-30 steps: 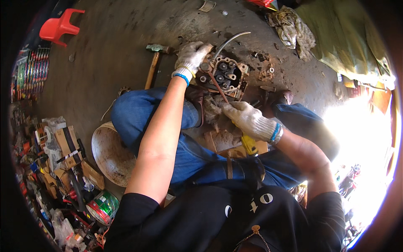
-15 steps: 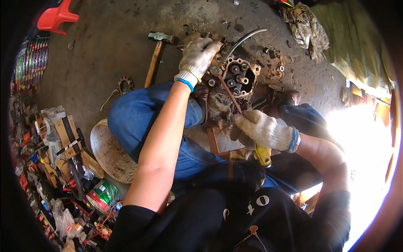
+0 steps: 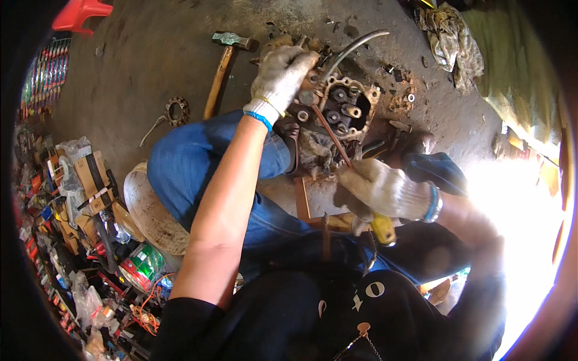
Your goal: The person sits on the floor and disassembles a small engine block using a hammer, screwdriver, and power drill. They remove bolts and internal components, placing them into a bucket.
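Note:
A greasy metal engine part (image 3: 374,96), open on top with round fittings inside, sits on the floor between my feet. My left hand (image 3: 280,78), in a whitish knit glove, is closed over its left side; the exact grip is hidden under the fingers. In my gloved right hand (image 3: 388,189) is a long screwdriver (image 3: 333,135). Its yellow handle end sticks out below the palm, and its reddish-brown shaft slants up to a round bolt-like piece (image 3: 307,98) beside my left fingers. From the part's far side curves a dark hose (image 3: 355,46).
A wooden-handled hammer (image 3: 221,78) and a ring-shaped part (image 3: 176,111) lie left of the engine part. A stained basin (image 3: 147,210) stands by my left knee, near cluttered boxes and a can (image 3: 142,263). Crumpled sheeting (image 3: 451,45) lies far right; a red plastic stool (image 3: 81,15) far left.
The whole view has shifted slightly. My right hand has moved a little and looks blurred, while the screwdriver's tip stays by the same piece. My left hand keeps its place on the engine part.

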`<state>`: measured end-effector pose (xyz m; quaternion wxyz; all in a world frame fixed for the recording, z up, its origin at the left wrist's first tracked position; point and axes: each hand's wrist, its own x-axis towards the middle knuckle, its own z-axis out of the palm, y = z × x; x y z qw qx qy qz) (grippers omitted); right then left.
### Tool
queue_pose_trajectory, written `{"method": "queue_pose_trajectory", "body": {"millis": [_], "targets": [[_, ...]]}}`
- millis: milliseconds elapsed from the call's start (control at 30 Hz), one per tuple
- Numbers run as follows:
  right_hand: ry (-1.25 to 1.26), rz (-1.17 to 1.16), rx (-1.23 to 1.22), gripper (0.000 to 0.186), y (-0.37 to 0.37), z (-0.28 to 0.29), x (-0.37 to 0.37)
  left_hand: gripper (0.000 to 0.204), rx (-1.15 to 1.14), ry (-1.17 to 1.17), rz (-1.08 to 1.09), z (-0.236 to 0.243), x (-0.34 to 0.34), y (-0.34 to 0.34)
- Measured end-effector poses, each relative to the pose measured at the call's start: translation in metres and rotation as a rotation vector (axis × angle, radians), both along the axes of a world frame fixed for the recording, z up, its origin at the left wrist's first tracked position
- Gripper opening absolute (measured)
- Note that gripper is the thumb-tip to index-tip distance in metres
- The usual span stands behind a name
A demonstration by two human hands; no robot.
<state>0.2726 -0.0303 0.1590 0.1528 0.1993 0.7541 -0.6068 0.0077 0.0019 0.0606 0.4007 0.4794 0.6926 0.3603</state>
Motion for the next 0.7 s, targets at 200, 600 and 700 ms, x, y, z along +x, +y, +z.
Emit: {"method": "queue_pose_trajectory", "body": {"millis": [200, 600, 700], "targets": [[0.039, -0.275, -0.207, 0.049, -0.010, -0.002, -0.010, 0.032, -0.115, -0.204, 0.061, -0.005, -0.015, 0.014], [-0.094, -0.591, -1.173, 0.053, -0.036, -0.011, 0.017, 0.042, -0.260, -0.019, 0.092, -0.011, -0.005, 0.014], [-0.306, -0.479, -0.784, 0.055, -0.012, 0.019, 0.014, 0.044, -0.079, 0.191, 0.053, -0.008, -0.004, 0.007]]}}
